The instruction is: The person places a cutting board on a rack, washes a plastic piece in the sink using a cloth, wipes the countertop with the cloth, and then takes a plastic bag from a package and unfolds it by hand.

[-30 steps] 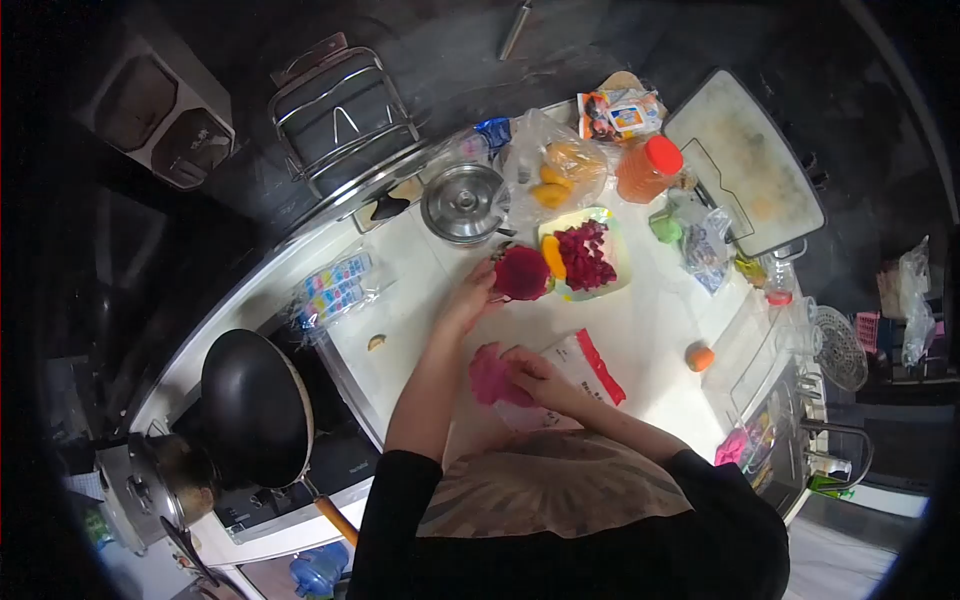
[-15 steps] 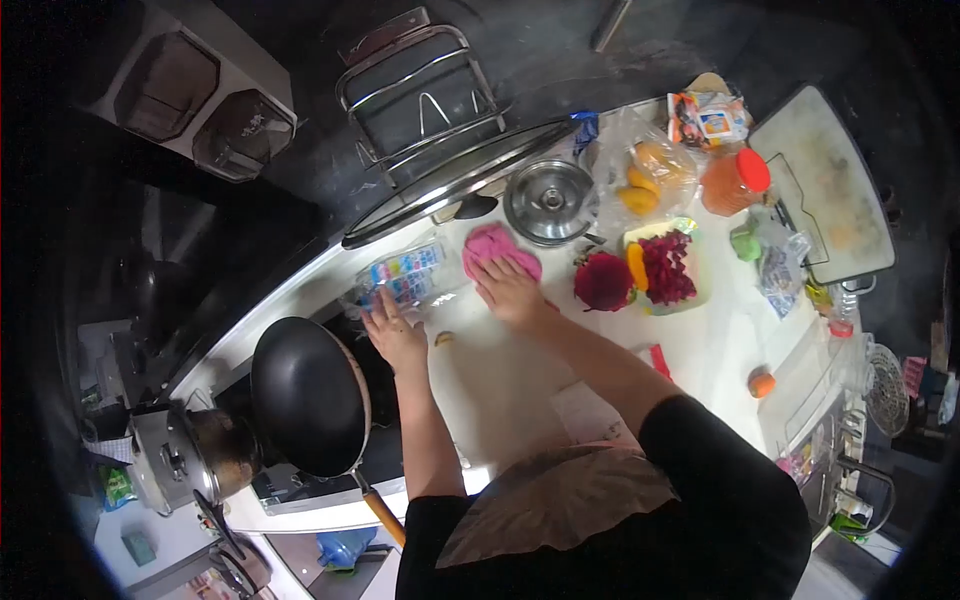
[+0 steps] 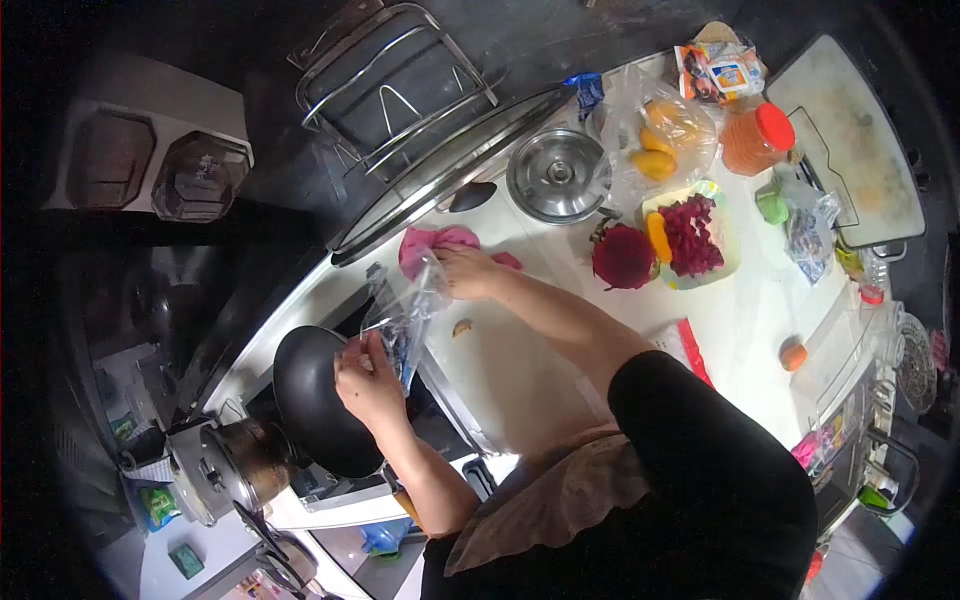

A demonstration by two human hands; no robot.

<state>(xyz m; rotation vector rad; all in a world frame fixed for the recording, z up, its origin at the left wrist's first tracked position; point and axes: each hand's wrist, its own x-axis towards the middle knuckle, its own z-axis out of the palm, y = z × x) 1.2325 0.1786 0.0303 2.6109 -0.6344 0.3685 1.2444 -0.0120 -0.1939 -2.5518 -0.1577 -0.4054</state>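
My left hand (image 3: 370, 388) pinches the edge of a clear plastic package (image 3: 408, 318), which hangs tilted over the hob's edge beside the black wok (image 3: 325, 400). Under my right hand (image 3: 465, 271) lies a crumpled pink cloth (image 3: 422, 247), its fingers pressed on it at the back left of the white counter (image 3: 510, 370). A small brown scrap (image 3: 461, 328) lies on the counter below that hand. To the right, a cut red dragon fruit (image 3: 623, 257) sits beside a tray of diced red fruit (image 3: 692, 238).
Behind stand a steel lid (image 3: 558, 175), a bag of yellow fruit (image 3: 657, 135) and a red-lidded jar (image 3: 757, 138). A white and red packet (image 3: 686, 350) and an orange piece (image 3: 793, 357) lie right. A steel pot (image 3: 250, 460) stands far left.
My right hand left the counter's front and moved with the pink cloth to the back left. My left hand let go of the dragon fruit and has lifted the plastic package off the counter.
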